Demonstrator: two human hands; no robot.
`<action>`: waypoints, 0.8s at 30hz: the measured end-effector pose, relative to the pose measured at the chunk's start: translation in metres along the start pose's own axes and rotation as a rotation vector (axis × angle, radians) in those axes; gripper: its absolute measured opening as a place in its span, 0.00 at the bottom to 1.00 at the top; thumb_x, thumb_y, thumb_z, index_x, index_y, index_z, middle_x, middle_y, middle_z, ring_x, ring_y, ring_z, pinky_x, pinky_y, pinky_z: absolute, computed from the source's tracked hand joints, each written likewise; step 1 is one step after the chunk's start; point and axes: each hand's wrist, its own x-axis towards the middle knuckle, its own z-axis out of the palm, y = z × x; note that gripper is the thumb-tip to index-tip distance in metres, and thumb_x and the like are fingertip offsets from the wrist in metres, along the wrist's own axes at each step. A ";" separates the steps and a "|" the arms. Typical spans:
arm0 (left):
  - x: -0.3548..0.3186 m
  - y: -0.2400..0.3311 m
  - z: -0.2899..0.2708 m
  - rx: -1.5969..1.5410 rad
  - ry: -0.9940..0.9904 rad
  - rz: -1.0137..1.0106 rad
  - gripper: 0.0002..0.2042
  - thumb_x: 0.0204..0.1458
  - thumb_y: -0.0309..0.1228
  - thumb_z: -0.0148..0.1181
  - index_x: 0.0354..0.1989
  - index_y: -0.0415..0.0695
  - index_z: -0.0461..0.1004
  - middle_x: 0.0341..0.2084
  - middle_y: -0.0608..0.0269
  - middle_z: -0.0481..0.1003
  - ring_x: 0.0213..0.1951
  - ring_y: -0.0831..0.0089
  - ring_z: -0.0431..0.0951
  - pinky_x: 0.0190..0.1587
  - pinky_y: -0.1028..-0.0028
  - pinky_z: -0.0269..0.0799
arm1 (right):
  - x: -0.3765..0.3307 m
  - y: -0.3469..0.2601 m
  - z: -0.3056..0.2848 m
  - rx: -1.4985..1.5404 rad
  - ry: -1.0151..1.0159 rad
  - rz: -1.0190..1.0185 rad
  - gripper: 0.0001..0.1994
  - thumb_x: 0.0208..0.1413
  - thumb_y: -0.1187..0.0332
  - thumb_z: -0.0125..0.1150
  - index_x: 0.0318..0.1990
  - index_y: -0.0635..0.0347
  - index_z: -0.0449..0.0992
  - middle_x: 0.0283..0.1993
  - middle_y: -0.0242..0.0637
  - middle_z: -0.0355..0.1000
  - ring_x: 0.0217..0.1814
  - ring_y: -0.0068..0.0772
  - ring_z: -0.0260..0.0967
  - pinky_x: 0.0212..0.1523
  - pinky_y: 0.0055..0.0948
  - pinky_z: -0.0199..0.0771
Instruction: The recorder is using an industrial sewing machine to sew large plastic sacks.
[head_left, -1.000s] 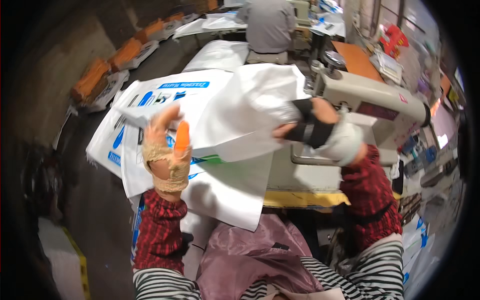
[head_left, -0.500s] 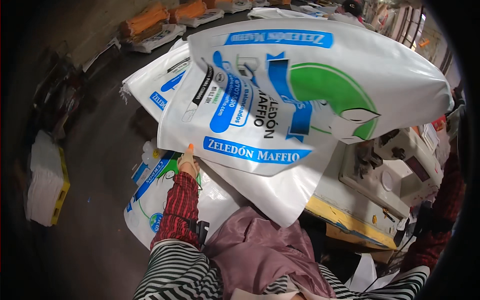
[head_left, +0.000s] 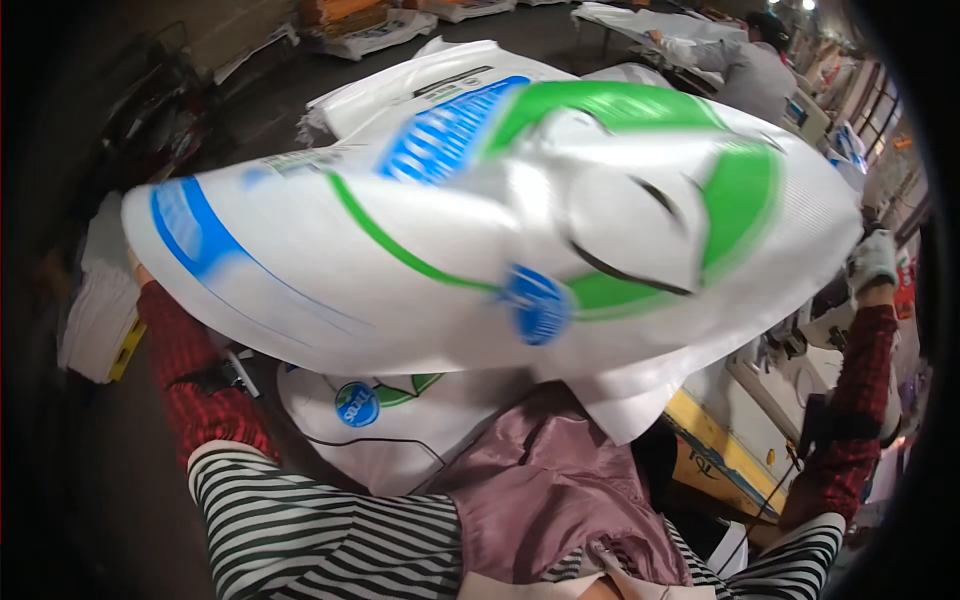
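Observation:
A large white woven plastic sack (head_left: 430,225) with green and blue print is spread wide across the view, blurred by motion. At its left end is my left hand (head_left: 139,269), closed on the edge; most of the fingers are hidden behind the sack. My right hand (head_left: 876,260), in a pale glove, grips the far right end. Under the raised sack, another printed white sack (head_left: 370,445) lies at my lap, partly covered. Beyond it, more white sacks (head_left: 455,62) show behind the held one.
To the right stands a pale sewing machine (head_left: 800,375) on a worn table with a yellow edge (head_left: 710,445). A stack of white sacks (head_left: 95,320) is at the left. At the back right another person (head_left: 755,75) handles white material. Orange bundles (head_left: 345,12) lie at the back.
My left hand has moved out to the left, and the right hand has come into view. The sack has swung round and is stretched wide between them.

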 end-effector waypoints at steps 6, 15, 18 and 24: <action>-0.096 0.015 -0.098 -1.262 -1.004 -0.271 0.33 0.56 0.55 0.33 0.58 0.36 0.53 0.53 0.55 0.62 0.53 0.62 0.62 0.58 0.65 0.51 | -0.014 0.183 0.135 -0.252 -0.377 0.106 0.12 0.53 0.59 0.53 0.36 0.55 0.76 0.28 0.34 0.72 0.26 0.28 0.67 0.31 0.28 0.69; -0.246 -0.076 -0.170 -0.138 -0.147 -0.525 0.15 0.56 0.35 0.42 0.42 0.37 0.71 0.33 0.60 0.74 0.33 0.69 0.75 0.36 0.72 0.71 | -0.242 0.267 0.265 -1.886 -1.337 -0.386 0.12 0.40 0.64 0.52 0.32 0.52 0.78 0.35 0.41 0.74 0.40 0.44 0.71 0.38 0.37 0.70; -0.261 -0.132 -0.200 0.710 -0.704 -0.098 0.15 0.56 0.35 0.41 0.33 0.36 0.72 0.29 0.60 0.75 0.30 0.70 0.75 0.34 0.71 0.70 | -0.281 0.294 0.267 -1.804 -1.405 -0.332 0.13 0.41 0.62 0.49 0.31 0.52 0.79 0.37 0.41 0.74 0.40 0.44 0.71 0.38 0.33 0.70; -0.350 -0.289 -0.188 0.732 -0.640 -0.282 0.06 0.46 0.29 0.51 0.29 0.41 0.73 0.22 0.49 0.71 0.31 0.52 0.71 0.35 0.63 0.67 | -0.240 0.411 0.220 -1.831 -1.276 -0.155 0.11 0.44 0.64 0.52 0.33 0.55 0.79 0.37 0.44 0.74 0.41 0.43 0.72 0.40 0.39 0.71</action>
